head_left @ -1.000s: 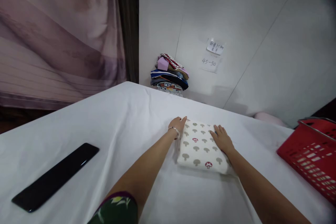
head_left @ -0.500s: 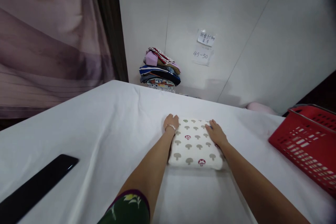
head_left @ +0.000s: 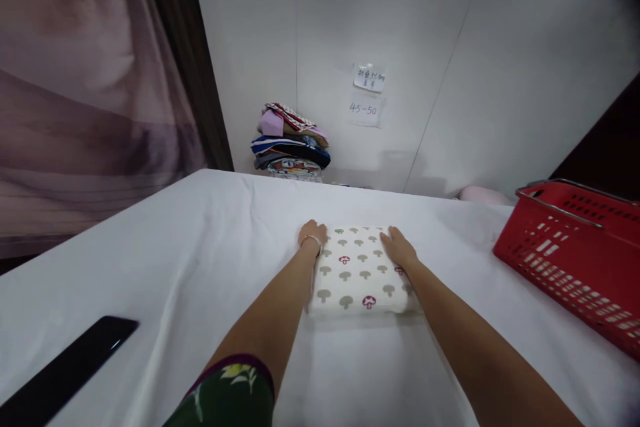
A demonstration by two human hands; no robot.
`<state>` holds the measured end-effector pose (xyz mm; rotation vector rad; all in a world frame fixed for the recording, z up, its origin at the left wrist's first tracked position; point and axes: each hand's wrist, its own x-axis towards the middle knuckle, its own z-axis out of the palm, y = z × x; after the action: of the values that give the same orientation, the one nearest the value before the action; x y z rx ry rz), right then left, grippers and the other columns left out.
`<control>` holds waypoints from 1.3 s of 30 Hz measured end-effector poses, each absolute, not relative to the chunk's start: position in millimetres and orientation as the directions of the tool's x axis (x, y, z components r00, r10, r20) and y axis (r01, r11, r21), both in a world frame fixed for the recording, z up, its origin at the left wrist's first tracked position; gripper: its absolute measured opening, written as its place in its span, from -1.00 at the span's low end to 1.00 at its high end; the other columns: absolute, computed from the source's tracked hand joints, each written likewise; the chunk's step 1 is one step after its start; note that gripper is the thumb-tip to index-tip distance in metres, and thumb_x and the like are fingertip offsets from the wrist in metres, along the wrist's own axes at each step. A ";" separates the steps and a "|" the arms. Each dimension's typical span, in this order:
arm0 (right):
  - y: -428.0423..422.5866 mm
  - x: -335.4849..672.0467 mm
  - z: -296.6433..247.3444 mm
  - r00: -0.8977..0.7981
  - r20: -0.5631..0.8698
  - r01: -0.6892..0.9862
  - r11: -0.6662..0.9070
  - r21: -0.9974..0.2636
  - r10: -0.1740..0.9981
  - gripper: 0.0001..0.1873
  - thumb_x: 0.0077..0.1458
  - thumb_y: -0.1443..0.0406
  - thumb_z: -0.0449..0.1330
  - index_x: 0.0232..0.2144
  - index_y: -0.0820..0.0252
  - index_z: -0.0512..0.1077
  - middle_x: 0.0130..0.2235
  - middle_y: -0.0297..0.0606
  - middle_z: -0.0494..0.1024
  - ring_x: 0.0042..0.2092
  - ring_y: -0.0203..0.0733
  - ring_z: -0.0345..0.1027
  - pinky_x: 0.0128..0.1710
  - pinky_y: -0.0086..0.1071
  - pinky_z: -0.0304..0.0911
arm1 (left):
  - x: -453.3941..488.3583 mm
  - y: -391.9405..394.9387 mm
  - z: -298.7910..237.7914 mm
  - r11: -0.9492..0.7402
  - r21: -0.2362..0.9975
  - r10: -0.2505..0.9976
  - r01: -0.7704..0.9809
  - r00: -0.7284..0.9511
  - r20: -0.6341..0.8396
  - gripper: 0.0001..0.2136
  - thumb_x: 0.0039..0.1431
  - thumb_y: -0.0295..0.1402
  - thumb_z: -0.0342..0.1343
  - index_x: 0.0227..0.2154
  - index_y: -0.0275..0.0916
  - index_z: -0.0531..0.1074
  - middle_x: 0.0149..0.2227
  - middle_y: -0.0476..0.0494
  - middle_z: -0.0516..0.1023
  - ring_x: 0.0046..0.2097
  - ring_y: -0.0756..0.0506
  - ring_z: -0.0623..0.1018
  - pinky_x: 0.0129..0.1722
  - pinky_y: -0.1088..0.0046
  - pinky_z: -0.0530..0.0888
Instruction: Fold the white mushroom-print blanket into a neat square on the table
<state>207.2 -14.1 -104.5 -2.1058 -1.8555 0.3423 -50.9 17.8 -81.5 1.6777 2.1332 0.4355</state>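
Note:
A white folded cloth (head_left: 354,273) printed with grey mushrooms, a few of them red or green, lies flat on the white-covered table in front of me. At its far left corner is my left hand (head_left: 313,235), wearing a bracelet, its fingers curled around the edge. My right hand (head_left: 400,248) holds the far right side, thumb side along the top and fingers over the edge. The fingertips of both hands are partly hidden. The cloth's near edge is a thick, rounded fold.
A red plastic basket (head_left: 575,260) with a metal handle stands at the right. On the left lies a long black flat object (head_left: 70,367). Beyond the table's far edge rises a stack of folded fabrics (head_left: 291,143) against the wall, near handwritten paper notes (head_left: 367,97). A curtain (head_left: 75,100) hangs at left.
The view has turned slightly to the right and up, so everything sits a little further left. Both hands stay on the folded cloth, which looks much the same.

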 end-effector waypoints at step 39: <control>-26.6 195.8 -87.3 0.150 0.042 0.921 -0.125 -0.370 0.988 -0.54 0.19 0.06 -0.23 -0.05 0.20 0.21 0.05 -0.06 0.29 0.01 0.01 0.23 -0.07 -0.17 0.11 | -28.4 -4.4 -79.9 -0.143 0.186 0.980 0.972 0.165 -0.108 -0.35 0.14 0.07 -0.36 0.23 -0.14 -0.03 0.30 -0.06 -0.17 0.30 -0.21 -0.22 0.20 -0.04 -0.18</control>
<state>195.8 -26.6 -87.3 -2.1250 -1.8407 0.3069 -28.4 -4.4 -79.9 2.2255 1.9025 0.0575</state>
